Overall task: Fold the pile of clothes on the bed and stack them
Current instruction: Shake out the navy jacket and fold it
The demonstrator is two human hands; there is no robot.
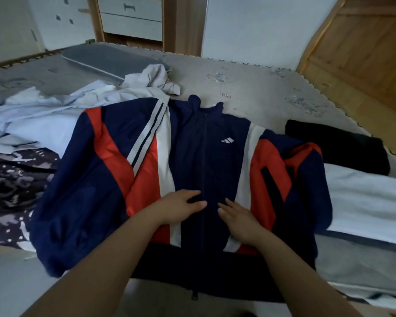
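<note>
A navy, red and white track jacket [192, 156] lies spread face up on the bed, zipper closed, sleeves out to both sides. My left hand [178, 208] rests flat on its lower front, just left of the zipper. My right hand [238, 217] lies flat just right of the zipper, fingers straight. A heap of unfolded clothes sits to the left: a pale blue garment [37, 115], a light grey one [151, 81] and a dark patterned one [14, 179]. A folded black garment [338, 145] lies at the right.
The grey patterned bedspread [261, 88] stretches behind the jacket. A grey pillow [105, 58] lies at the back left. A white and grey blanket [364, 202] covers the right side. White drawers [133, 17] and a wooden door [364, 42] stand beyond the bed.
</note>
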